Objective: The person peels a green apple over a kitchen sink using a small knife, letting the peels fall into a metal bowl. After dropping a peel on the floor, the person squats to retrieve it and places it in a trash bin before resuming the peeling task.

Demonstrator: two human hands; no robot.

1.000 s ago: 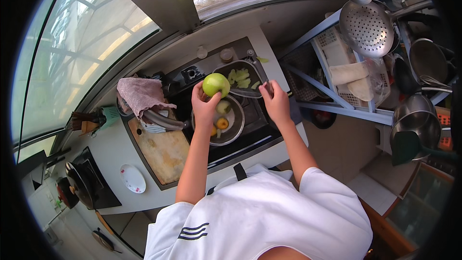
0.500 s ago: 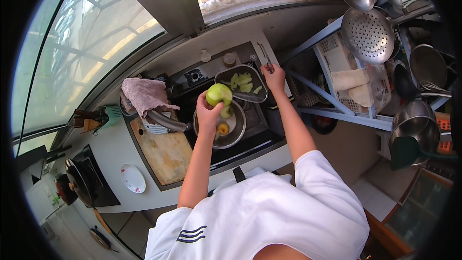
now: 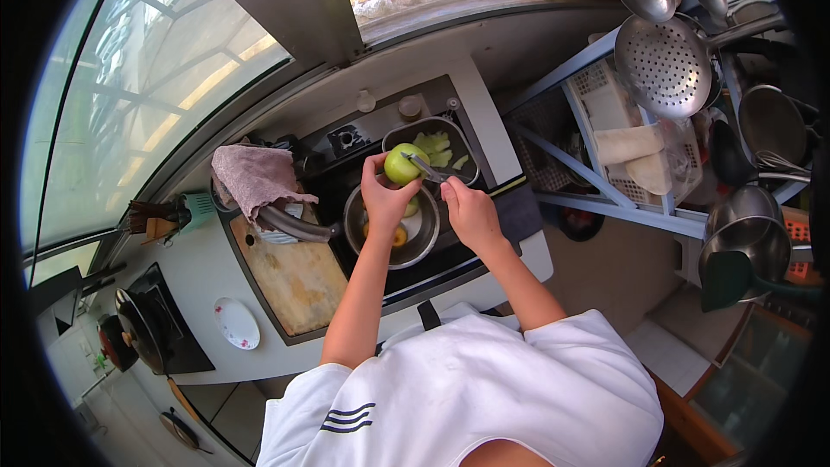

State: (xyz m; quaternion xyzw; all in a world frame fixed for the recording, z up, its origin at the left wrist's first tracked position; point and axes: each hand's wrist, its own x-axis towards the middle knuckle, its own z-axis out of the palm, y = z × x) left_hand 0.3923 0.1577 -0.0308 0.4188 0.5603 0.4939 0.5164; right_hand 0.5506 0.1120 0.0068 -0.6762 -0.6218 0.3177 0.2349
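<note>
My left hand is closed around a green apple, holding it up over a round metal bowl. A peeler is gripped in my right hand, its head against the apple's right side. Inside the bowl, partly hidden by my left hand, lie a yellow-orange fruit and a pale green one. Just beyond the apple, a rectangular metal tray holds several pale green peelings.
Left of the bowl are a wooden cutting board, a pinkish cloth over a pan and a white plate. Two small jars stand behind the tray. To the right, a blue rack holds baskets; a perforated skimmer hangs beside it.
My right hand has come down and left with the peeler, from beyond the tray's right side to the apple. The apple has shifted slightly right in my left hand.
</note>
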